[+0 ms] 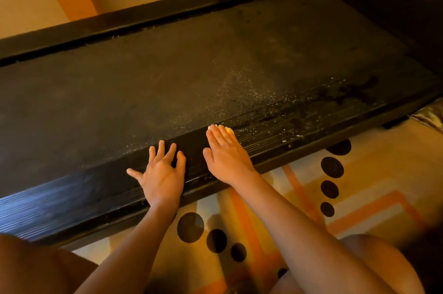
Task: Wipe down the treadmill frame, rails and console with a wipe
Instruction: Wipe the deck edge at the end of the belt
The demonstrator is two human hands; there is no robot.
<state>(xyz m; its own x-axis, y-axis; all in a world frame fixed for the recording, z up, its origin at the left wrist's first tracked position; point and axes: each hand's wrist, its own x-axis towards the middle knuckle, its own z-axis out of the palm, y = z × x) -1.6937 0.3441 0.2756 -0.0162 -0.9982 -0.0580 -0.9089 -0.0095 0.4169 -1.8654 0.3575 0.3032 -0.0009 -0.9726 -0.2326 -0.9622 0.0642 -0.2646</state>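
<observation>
R hand [225, 157] flat, pressing pale crumpled wipe [221, 127] on ribbed black rail [275, 135]; L hand [163, 173] splayed.

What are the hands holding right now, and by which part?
Neither hand grips anything. The right hand presses flat on a pale wipe, its edge showing past the fingertips, on the near rail. The left hand rests spread on the rail.

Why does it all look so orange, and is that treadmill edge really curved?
Head view: dim warm light tints everything orange; the wide lens seems to bow the side rail; a bluish sheen glares on its left end; the knees are blurred.
</observation>
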